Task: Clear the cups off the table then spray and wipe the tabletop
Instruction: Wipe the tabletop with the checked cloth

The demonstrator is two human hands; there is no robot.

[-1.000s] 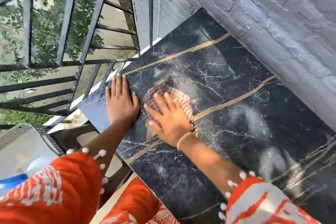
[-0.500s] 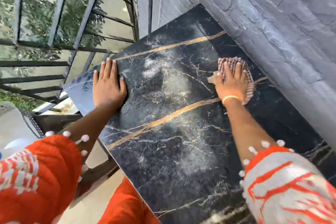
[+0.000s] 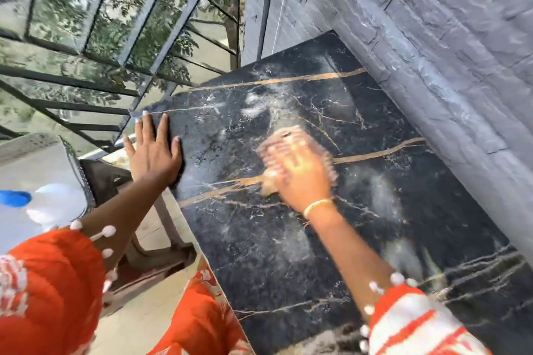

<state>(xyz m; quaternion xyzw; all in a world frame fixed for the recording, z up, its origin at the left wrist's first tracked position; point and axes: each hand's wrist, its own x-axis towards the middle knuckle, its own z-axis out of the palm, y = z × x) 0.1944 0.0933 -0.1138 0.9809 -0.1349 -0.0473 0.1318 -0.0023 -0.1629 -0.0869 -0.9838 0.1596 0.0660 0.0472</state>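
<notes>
The black marble tabletop (image 3: 302, 253) with gold veins fills the middle and right of the head view and carries pale wet smears. My right hand (image 3: 302, 179) lies flat on a checked cloth (image 3: 291, 138) near the table's middle, fingers spread, blurred by motion. The cloth shows beyond my fingertips and beside my thumb. My left hand (image 3: 154, 151) rests flat and open on the table's left edge, fingers pointing away from me. No cups are in view.
A grey stone wall (image 3: 432, 52) runs along the table's right side. A black metal railing (image 3: 115, 66) with trees behind it stands at the left. A white bottle with a blue cap (image 3: 43, 204) and a dark chair (image 3: 115, 181) sit at the lower left.
My right hand has swept the cloth from the far right, near the wall, back to the table's middle. My left hand has stayed flat on the left edge.
</notes>
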